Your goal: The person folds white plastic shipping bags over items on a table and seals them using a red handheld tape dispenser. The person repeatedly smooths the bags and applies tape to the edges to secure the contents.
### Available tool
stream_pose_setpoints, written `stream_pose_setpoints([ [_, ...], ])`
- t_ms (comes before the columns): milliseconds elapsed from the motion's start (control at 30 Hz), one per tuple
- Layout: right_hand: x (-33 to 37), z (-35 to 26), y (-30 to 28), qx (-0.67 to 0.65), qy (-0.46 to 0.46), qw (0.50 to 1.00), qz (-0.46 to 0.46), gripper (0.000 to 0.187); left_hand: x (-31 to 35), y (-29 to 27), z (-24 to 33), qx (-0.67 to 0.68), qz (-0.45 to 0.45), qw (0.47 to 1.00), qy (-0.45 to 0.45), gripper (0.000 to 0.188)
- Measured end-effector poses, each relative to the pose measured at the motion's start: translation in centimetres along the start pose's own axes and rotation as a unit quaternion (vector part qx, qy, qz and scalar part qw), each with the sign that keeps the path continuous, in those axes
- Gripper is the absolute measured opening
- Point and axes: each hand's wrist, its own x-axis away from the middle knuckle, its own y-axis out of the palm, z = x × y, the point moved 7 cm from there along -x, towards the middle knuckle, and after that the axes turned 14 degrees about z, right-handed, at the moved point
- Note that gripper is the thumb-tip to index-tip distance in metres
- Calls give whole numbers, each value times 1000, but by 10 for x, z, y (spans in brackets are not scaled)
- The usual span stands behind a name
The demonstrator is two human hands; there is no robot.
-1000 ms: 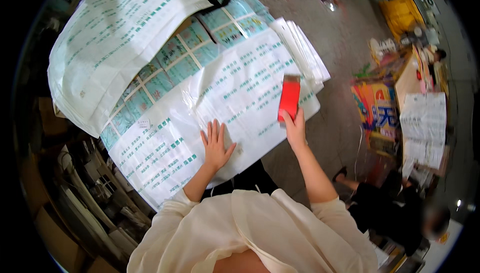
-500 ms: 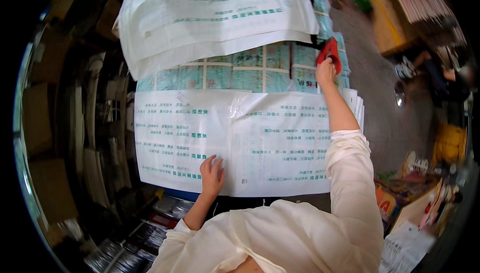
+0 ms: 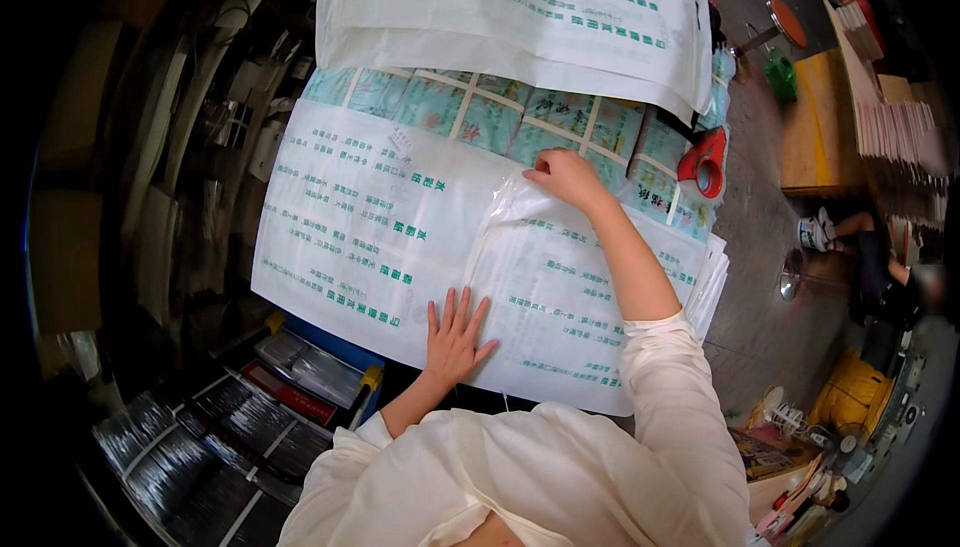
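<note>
A large white printed sheet (image 3: 340, 217) with green characters lies in front of me over a stack of teal wrapped packages (image 3: 490, 119). My left hand (image 3: 458, 337) rests flat on its near part, fingers spread. At the sheet's far edge my right hand (image 3: 568, 179) is closed, thumb and fingertips pinched on the edge. Shiny, crinkled clear tape (image 3: 494, 211) runs from there toward me, and the sheet is creased beside it. A red tape dispenser (image 3: 708, 162) lies on the packages to the right of that hand, apart from it.
More white printed sheets (image 3: 500, 22) cover the far packages. At the left stand shelves with boards (image 3: 205, 77); black wrapped bundles (image 3: 180, 447) lie near left. A wooden table with stacked paper (image 3: 815, 117), a stool (image 3: 786, 23) and a seated person (image 3: 875, 257) are at the right.
My right hand has let go of the red tape dispenser and moved left to the sheet's edge. My left hand has flattened on the sheet. The view has turned.
</note>
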Motion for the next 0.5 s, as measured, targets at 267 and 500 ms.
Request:
stream_pose_setpoints([
  [267, -5, -18, 41, 121, -213, 963, 111, 38, -2, 9, -3, 0, 6, 1000, 11, 73],
  [500, -24, -14, 52, 156, -274, 934, 171, 36, -7, 9, -4, 5, -20, 1000, 19, 74],
])
